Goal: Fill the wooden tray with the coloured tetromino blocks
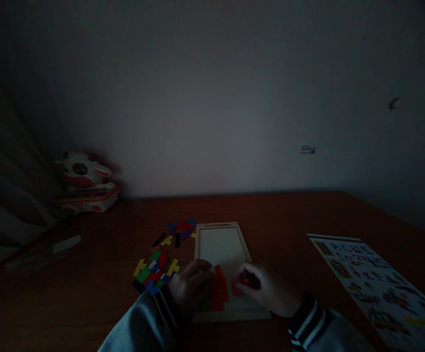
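On the left of the work we see many loose pieces (143,274) lying on the wood in red, blue, green, yellow, purple and black. Next comes our left hand (190,283), its fingers curled over the low left part of the board (222,244); we cannot tell if they grasp anything. Just by those fingers, some red pieces (218,293) and a bit of a green piece (205,303) lie in the board. To the right, the thumb and finger of our right hand (269,289) seem to pinch a small red piece (235,288) over the low part of the board. We think we are only a little way along: a few pieces are in, most lie outside, and the pale bottom shows all over the far part. Now for the room, from the left again: a curtain (0,205) hangs in folds, a pale strip (66,243) lies flat, and a toy cow (82,181) sits near the back. The brown wood table (278,220) runs under everything. Behind it is a plain gray wall (205,122). At the right, a big paper (377,288) full of small pictures lies flat, a little label (308,149) sits on the wall, and something small and round (394,103) is higher up. The room is dim.
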The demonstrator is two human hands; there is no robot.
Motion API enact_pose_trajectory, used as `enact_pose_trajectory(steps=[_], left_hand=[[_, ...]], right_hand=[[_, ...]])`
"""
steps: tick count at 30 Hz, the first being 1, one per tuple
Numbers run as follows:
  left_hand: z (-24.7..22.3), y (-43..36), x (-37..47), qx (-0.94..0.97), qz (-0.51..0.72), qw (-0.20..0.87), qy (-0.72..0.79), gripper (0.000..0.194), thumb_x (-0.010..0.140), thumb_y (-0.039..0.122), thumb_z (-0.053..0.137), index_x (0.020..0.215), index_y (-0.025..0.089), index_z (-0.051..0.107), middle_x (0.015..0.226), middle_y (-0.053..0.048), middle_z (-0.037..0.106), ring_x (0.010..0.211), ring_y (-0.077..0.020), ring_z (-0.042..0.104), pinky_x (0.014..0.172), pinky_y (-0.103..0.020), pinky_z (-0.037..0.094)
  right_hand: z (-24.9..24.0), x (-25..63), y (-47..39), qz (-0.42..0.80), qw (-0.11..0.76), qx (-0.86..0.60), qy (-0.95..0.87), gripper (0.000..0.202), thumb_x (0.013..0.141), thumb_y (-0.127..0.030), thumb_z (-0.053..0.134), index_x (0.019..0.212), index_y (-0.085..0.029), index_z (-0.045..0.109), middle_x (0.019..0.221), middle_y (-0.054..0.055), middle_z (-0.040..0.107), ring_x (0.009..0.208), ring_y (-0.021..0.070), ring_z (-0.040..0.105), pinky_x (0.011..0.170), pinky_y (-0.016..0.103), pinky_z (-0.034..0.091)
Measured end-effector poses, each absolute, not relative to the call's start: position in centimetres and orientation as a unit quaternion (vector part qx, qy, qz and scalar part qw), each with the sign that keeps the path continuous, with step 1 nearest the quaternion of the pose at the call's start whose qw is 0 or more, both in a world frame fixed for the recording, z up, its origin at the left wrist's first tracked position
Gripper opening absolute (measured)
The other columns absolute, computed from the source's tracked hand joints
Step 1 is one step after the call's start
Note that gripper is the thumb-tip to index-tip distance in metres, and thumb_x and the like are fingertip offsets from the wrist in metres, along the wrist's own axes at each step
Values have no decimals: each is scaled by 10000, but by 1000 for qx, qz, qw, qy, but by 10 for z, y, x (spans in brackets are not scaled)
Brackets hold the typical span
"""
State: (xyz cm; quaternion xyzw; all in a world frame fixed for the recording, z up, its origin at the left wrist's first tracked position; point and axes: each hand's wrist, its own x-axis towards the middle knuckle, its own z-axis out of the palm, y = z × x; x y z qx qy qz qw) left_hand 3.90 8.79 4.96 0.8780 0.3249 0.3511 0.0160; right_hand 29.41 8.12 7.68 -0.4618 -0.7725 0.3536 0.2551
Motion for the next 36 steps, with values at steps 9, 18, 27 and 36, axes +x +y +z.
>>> enact_pose_trajectory(steps=[9,18,27,36], left_hand=[[46,88,41,876,361,13,319,203,936,264,461,940,211,657,966,-69,652,800,-155,662,664,-250,559],[43,90,39,881,358,8,310,212,942,281,460,958,206,658,979,-75,645,815,-157,657,684,-254,563],[43,90,39,881,362,15,302,198,944,267,466,967,202,652,981,-76,645,826,-166,651,695,-280,567],[48,87,40,883,364,15,297,183,942,255,488,999,197,652,993,-78,646,842,-159,653,707,-271,568]], right_hand=[[79,292,81,292,223,-452,-813,97,781,-280,684,842,-205,689,780,3,654,703,140,597,617,226,436],[79,288,80,314,274,-451,-789,143,812,-247,663,951,-222,687,892,25,695,776,166,646,696,262,505],[75,289,85,277,330,-457,-778,200,803,-184,656,1002,-212,649,942,36,688,839,179,651,755,290,522],[73,290,87,244,329,-460,-788,180,842,-134,565,985,-213,642,991,49,678,923,193,641,825,318,507]])
